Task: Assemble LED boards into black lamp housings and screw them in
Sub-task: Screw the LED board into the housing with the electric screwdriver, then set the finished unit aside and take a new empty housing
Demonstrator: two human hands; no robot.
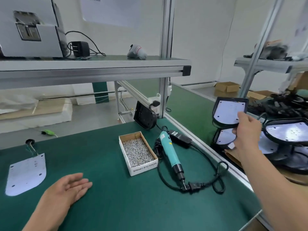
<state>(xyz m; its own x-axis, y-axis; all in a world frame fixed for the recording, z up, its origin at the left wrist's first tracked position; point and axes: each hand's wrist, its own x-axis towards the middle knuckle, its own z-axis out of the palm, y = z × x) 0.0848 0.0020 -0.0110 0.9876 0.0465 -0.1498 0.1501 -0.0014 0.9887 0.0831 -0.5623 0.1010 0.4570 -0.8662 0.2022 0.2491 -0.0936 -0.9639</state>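
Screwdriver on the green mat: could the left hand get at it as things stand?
Probably yes. The left hand lies open and holds nothing, and bare mat runs from it to the screwdriver; the screw box sits farther back, off that line.

head cam | forward-down | close over green bench (116, 205)

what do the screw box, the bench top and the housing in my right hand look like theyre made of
Screw box: cardboard, white printed outside, raw brown showing inside the walls. Bench top: green mat, probably rubber or vinyl, matte with a soft sheen. Housing held by the right hand: black, likely moulded plastic, smooth rounded rim; metal cannot be ruled out.
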